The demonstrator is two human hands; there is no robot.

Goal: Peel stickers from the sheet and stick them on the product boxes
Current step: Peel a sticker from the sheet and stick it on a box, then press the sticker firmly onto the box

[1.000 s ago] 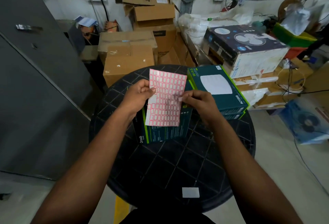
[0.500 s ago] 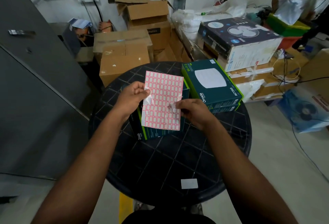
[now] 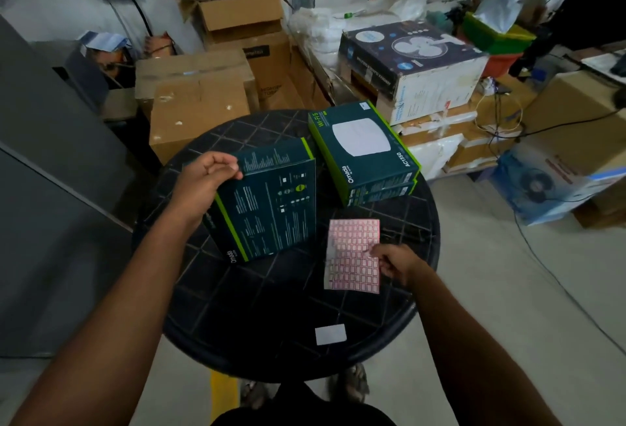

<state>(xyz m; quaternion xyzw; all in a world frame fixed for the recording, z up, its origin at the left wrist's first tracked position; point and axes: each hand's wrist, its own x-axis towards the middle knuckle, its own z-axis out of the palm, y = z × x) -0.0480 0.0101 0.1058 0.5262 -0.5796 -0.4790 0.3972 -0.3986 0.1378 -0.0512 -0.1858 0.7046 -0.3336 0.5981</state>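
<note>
Grip status: my right hand (image 3: pixel 398 263) pinches the right edge of the sticker sheet (image 3: pixel 352 253) between curled fingers, with the sheet low over the round black surface (image 3: pixel 257 317); whether it rests flat there I cannot tell. My left hand (image 3: pixel 203 181) is curled round the upper left corner of a dark green product box (image 3: pixel 271 205), which stands tilted with its printed back facing me, lower edge on the surface. Sheet and box are apart, the sheet to the right of the box. Two more green product boxes (image 3: pixel 366 151) lie stacked at the far right of the surface. One small white label (image 3: pixel 330 334) lies near the front edge. Brown cartons (image 3: pixel 200 113) stand behind.
</note>
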